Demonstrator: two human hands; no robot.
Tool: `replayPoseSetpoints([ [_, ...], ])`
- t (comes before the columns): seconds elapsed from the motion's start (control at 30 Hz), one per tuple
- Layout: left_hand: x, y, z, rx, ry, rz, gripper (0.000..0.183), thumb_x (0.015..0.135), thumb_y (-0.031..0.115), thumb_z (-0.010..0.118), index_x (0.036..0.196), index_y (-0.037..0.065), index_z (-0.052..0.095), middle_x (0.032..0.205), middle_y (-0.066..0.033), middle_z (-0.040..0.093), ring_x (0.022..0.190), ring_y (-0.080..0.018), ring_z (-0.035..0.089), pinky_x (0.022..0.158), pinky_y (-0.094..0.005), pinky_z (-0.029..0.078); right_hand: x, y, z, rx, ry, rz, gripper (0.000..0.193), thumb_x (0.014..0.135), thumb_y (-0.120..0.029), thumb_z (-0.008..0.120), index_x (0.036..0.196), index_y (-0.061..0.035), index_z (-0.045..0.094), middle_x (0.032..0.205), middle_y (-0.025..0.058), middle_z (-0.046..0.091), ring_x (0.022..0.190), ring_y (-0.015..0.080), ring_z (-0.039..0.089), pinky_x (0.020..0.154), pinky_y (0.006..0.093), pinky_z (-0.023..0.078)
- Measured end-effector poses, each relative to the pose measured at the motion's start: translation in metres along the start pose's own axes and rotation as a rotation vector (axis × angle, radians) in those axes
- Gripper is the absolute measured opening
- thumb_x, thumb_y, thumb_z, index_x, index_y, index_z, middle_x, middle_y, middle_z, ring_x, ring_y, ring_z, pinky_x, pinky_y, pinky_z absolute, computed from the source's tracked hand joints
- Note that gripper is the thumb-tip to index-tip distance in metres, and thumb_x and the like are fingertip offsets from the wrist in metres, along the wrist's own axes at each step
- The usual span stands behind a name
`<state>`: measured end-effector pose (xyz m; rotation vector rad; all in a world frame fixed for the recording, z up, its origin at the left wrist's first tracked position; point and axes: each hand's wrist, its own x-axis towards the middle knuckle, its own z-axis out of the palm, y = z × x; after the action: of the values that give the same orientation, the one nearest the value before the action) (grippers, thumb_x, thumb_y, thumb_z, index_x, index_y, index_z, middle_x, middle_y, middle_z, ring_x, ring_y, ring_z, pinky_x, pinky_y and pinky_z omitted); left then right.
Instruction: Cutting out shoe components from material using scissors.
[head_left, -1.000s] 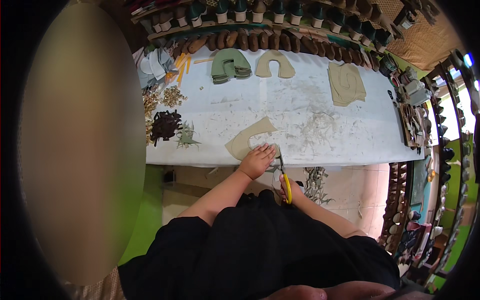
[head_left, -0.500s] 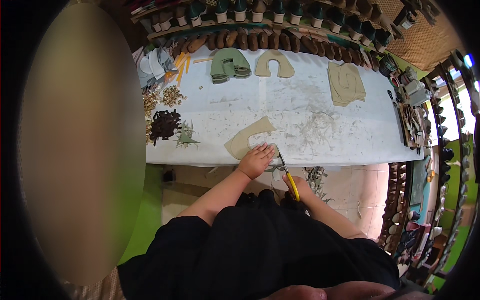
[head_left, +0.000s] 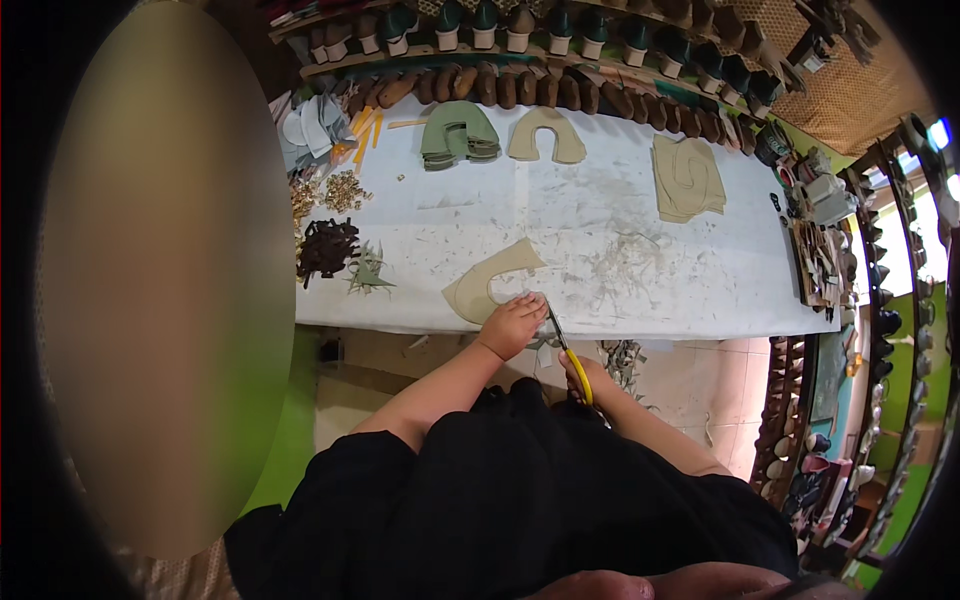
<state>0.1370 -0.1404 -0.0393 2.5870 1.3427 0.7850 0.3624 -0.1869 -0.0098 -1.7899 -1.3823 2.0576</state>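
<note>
A beige U-shaped cut piece (head_left: 470, 290) lies on the table near its front edge, with a line drawn along it. My left hand (head_left: 512, 327) rests on its near right end, fingers stretched out flat over it and thumb hidden. Scissors (head_left: 578, 376) with yellow handles are gripped in my right hand (head_left: 590, 378), just below the table edge. Their blades point up and away, reaching the piece's end beside my left fingertips. Whether the blades are apart is too small to tell.
On the white table (head_left: 600, 205) are a green stack of U-shaped pieces (head_left: 460, 135), a beige one (head_left: 546, 135) and beige sheets (head_left: 690, 180). Dark strips (head_left: 327, 248), gold bits (head_left: 345, 190) and green scraps (head_left: 370, 270) lie left. Shoe lasts (head_left: 525, 88) line the back; scraps (head_left: 622, 365) lie below.
My left fingers have drawn closer together on the piece's end. The scissors have shifted slightly left with my right hand, and the whole view has moved a little.
</note>
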Motion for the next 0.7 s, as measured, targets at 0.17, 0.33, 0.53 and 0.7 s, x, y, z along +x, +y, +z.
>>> replayPoseSetpoints([
  [0.17,0.003,0.000,-0.003,-0.079,0.045,-0.005,0.033,0.080,0.010,0.065,0.112,0.002,0.065,0.114,-0.0114,0.066,0.111,-0.0278,0.062,0.099,-0.0396,0.047,0.017,0.004,-0.008,0.034,-0.053,-0.011,0.064,0.090,-0.068,0.045,0.072,-0.0065,0.049,0.051,0.0044,0.047,0.041,0.0161,0.047,0.041,0.0312,0.039],
  [0.33,0.004,0.001,-0.004,-0.105,0.034,-0.043,0.030,0.082,0.012,0.064,0.110,0.005,0.065,0.117,-0.0086,0.065,0.114,-0.0256,0.060,0.099,-0.0388,0.047,0.024,-0.001,-0.004,-0.076,0.011,-0.010,0.066,0.089,-0.069,0.045,0.075,-0.0044,0.052,0.053,0.0048,0.048,0.046,0.0186,0.051,0.045,0.0329,0.041],
  [0.53,0.000,-0.002,0.001,-0.109,0.006,-0.051,0.031,0.081,0.012,0.064,0.111,0.007,0.065,0.118,-0.0079,0.065,0.115,-0.0253,0.059,0.100,-0.0396,0.045,0.011,-0.024,-0.006,-0.259,0.072,0.013,0.072,0.089,-0.070,0.042,0.078,-0.0019,0.059,0.056,0.0091,0.055,0.051,0.0225,0.059,0.051,0.0346,0.047],
  [0.7,0.000,-0.003,0.005,-0.124,0.036,-0.042,0.028,0.082,0.012,0.064,0.109,0.008,0.065,0.117,-0.0071,0.065,0.114,-0.0257,0.059,0.100,-0.0396,0.045,0.014,-0.019,-0.013,-0.396,0.092,-0.061,0.076,0.089,-0.072,0.039,0.075,0.0000,0.061,0.057,0.0134,0.058,0.055,0.0270,0.063,0.055,0.0372,0.049],
])
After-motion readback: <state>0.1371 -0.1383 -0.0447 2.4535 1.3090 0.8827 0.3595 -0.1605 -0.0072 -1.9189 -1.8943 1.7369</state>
